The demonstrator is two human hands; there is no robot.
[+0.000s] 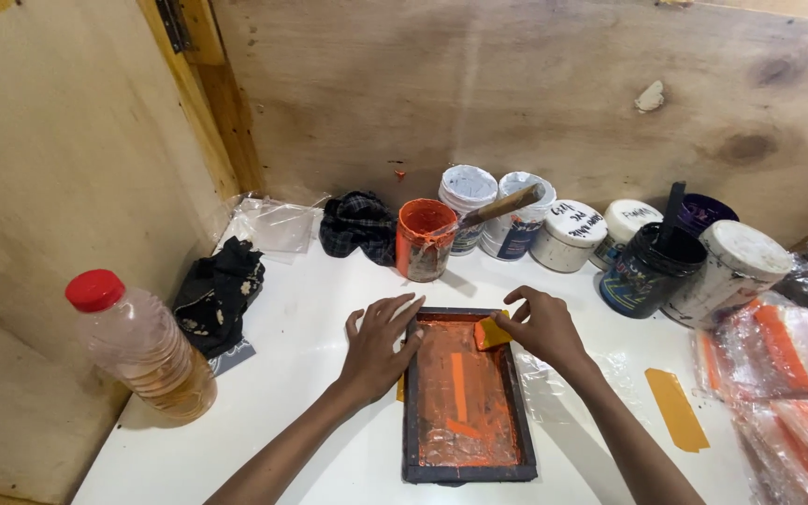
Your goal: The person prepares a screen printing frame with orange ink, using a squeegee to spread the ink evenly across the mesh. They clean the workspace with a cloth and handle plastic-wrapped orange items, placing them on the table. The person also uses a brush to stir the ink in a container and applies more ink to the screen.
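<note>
Your left hand [378, 344] lies flat, fingers apart, pinning the frame [466, 395] so it can't slide. Your right hand [540, 325] fingers pinch the scraper [491, 333] at its top edge.

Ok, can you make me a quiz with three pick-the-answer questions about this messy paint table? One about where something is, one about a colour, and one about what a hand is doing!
1. Where is the plastic bottle?
A. Left of the frame
B. Inside the orange pot
C. On the bags at the right

2. What colour is the bottle's cap?
A. Blue
B. Red
C. Green

3. What is the right hand doing?
A. Lying flat and empty
B. Lifting a jar
C. Pinching a small yellow-orange scraper

Answers:
1 A, the bottle stands on the white table far left of the dark printing frame.
2 B, the cap is bright red.
3 C, its fingers close on the scraper at the frame's top corner, while the left hand presses the frame's left edge.
</note>
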